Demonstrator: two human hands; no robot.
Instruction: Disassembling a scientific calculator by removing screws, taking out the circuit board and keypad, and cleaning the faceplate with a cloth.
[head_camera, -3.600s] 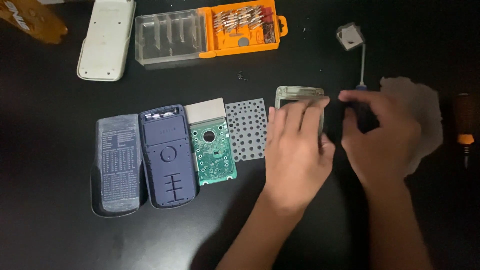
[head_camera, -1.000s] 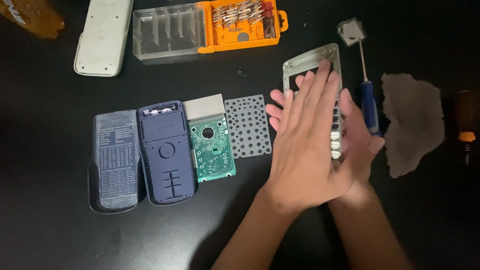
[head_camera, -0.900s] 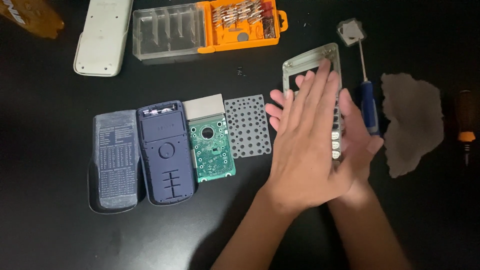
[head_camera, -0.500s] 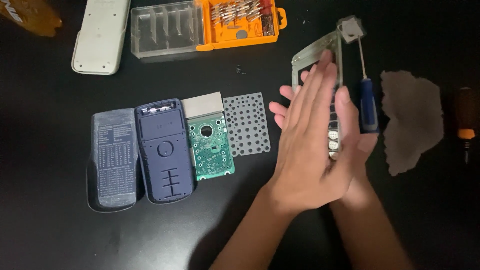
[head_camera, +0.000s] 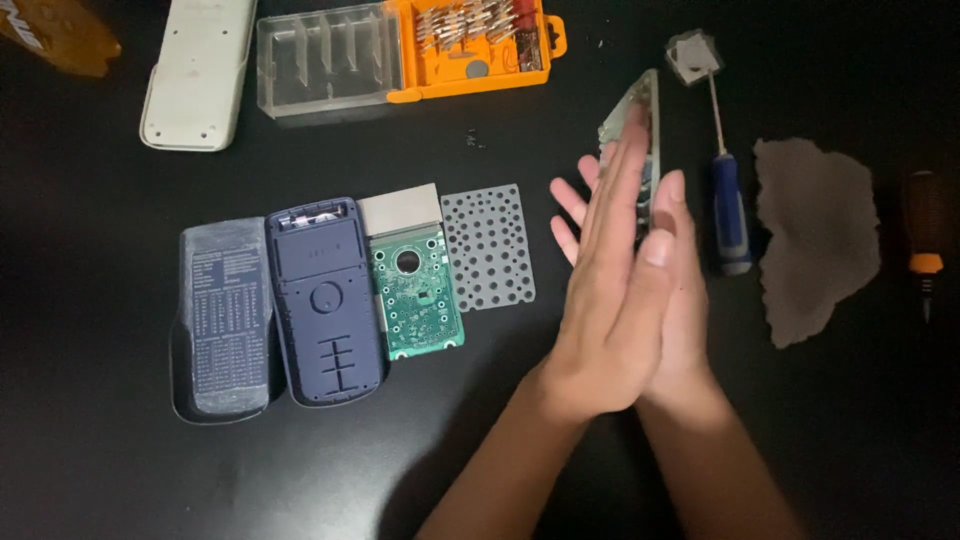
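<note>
A: What are the hands doing?

B: They stand palm to palm, with a thin grey calculator front shell (head_camera: 640, 125) pressed edge-up between them. The left hand (head_camera: 608, 300) is the one facing us, fingers straight and close together, flat against the shell. The right hand (head_camera: 672, 290) is mostly hidden behind it — its fingertips show at the left of the left hand and its thumb on the right, so it is flattened on the shell's other side.

A: Where does the shell sit in the scene?

B: Right of centre, its far end poking out above the fingertips, tilted nearly on edge. Whether it touches the black table (head_camera: 120, 470) I cannot tell.

A: And around it?

B: Just right lies a blue-handled screwdriver (head_camera: 728, 205), its tip by a small grey square piece (head_camera: 693, 55). Further right, a ragged grey scrap (head_camera: 815, 250), then an orange and black screwdriver (head_camera: 926, 240). To the left, in a row — a perforated grey keypad sheet (head_camera: 488, 248), a green circuit board (head_camera: 412, 300), a dark blue back cover (head_camera: 325, 300) and a grey slide cover (head_camera: 225, 320). At the far side are an orange bit case (head_camera: 480, 45) with its clear lid (head_camera: 330, 60) open, and a white device (head_camera: 198, 75) lying face down.
</note>
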